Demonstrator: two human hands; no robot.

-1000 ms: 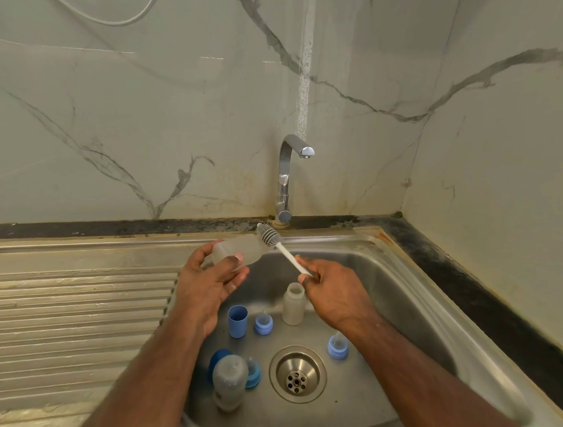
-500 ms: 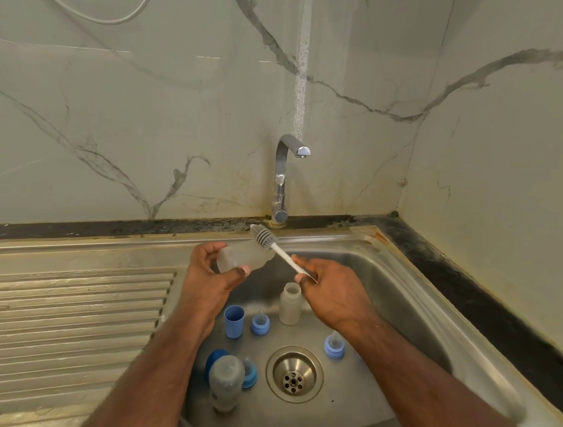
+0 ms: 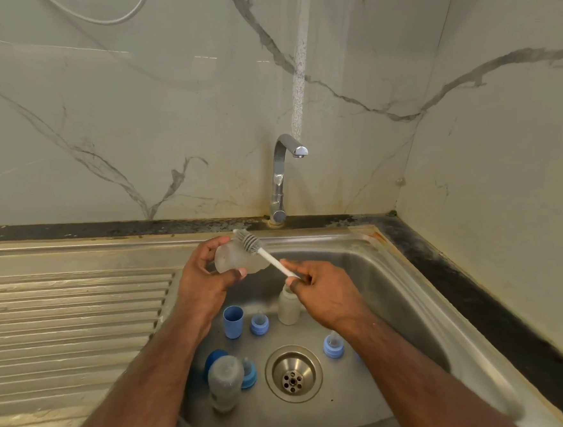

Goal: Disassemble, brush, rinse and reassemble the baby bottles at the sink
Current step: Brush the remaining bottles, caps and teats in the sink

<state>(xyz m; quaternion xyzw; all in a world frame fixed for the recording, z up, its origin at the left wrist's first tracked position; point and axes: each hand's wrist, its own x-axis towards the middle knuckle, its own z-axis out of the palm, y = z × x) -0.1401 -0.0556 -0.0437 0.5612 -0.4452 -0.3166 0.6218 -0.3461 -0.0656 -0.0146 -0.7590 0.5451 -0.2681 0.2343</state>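
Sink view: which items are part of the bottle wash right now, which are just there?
In use:
left hand gripping the frosted bottle
right hand pinching the brush handle
bottles, blue cup and nipple rings waiting in the sink

Just there:
tap, not running
draining board
white cable on the wall

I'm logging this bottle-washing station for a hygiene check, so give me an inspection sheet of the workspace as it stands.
Surface: steel sink basin, ribbed drainboard on its left.
Job's things: frosted bottle held sideways; bottle brush bristles lie outside it. Two more bottles, blue cap, blue teat rings in the basin.
Clutter: nothing seen.
Hands: left hand grips the frosted bottle; right hand pinches the brush handle.
Cables: white cable on the wall, top left.
Surroundings: marble-look wall, faucet with no water seen, grimy back edge.
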